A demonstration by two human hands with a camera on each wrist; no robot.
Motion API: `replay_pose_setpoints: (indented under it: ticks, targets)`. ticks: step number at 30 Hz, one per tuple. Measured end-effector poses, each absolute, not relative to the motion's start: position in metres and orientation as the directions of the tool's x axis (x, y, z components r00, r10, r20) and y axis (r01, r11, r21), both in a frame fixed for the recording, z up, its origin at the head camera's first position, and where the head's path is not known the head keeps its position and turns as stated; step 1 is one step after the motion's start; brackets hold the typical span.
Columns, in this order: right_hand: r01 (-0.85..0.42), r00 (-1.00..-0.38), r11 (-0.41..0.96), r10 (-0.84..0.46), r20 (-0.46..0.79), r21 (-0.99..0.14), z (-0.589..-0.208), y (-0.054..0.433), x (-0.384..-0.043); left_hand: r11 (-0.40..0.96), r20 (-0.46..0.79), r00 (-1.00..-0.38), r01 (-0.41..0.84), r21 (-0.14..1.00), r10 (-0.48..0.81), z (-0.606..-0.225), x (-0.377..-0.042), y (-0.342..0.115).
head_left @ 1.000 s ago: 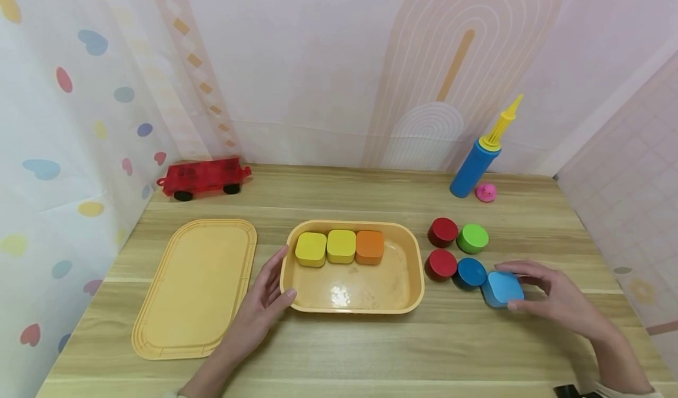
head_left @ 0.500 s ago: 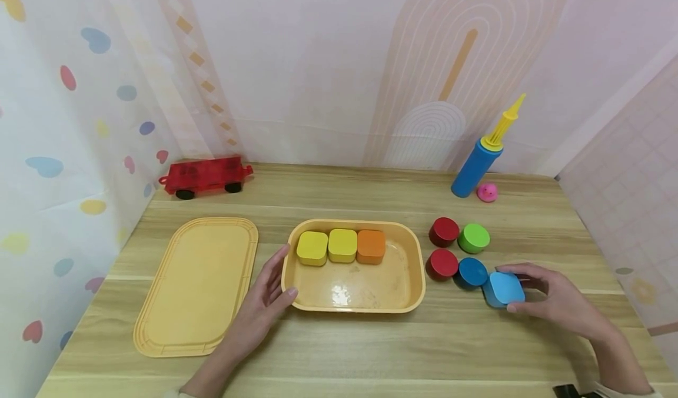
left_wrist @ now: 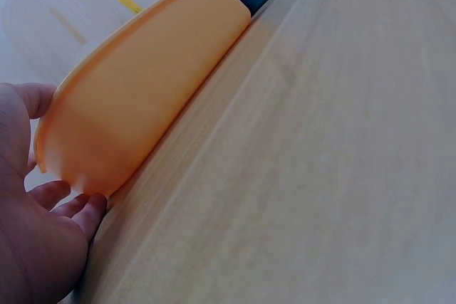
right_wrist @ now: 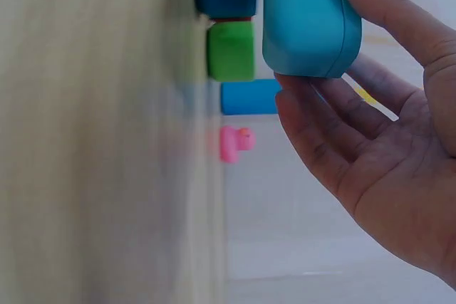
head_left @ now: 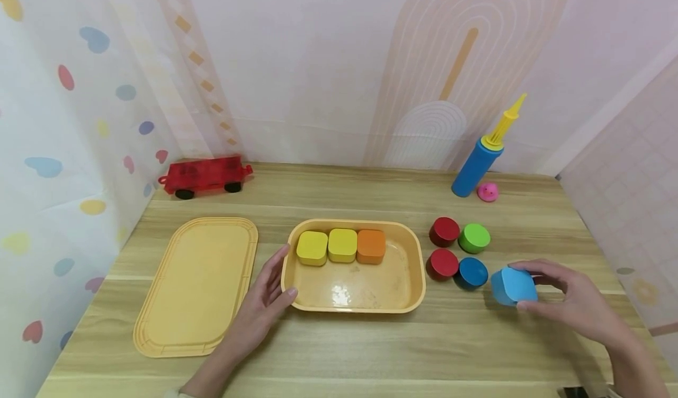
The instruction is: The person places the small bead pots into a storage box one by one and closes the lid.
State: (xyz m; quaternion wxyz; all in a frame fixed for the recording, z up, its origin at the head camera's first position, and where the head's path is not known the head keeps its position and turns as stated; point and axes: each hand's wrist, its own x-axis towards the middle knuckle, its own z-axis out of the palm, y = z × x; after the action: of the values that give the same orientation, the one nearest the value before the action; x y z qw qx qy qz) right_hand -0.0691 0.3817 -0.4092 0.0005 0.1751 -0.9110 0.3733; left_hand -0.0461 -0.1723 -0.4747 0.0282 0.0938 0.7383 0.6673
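Light-blue block (head_left: pixel 515 287) tilts, its top leaning right.

- From the head, we look forward and down over the worktop (head_left: pixel 371 351).
- From the left wrist, we look close along the tub (left_wrist: pixel 142 76).
- From the right wrist, tipped sideways, the light blue block (right_wrist: pixel 303 23) is very near.
- Head and right wrist share the pink duck (head_left: pixel 488 192).

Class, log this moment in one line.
left hand: holds tray; right hand: holds light-blue block off table; in tray: two yellow blocks, orange block
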Motion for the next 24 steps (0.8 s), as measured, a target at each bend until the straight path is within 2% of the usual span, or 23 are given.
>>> replay_pose_setpoints:
  ticks: [7, 14, 24]
  targets:
    - [-0.361, -0.925, 0.642, -0.339, 0.172, -0.677, -0.397, 0.371, -0.066, 0.092, 0.084, -0.981, 0.101, 0.991, 0.175, -0.474, -0.046, -0.172]
    - [-0.345, -0.936, 0.663, -0.298, 0.188, -0.664, -0.389, 0.361, -0.065, 0.092, 0.084, -0.981, 0.101, 0.991, 0.175, -0.474, -0.046, -0.172]
    - [-0.394, -0.919, 0.598, -0.257, 0.299, -0.698, -0.385, 0.336, -0.068, 0.097, 0.076, -0.982, 0.094, 0.991, 0.174, -0.474, -0.046, -0.172]
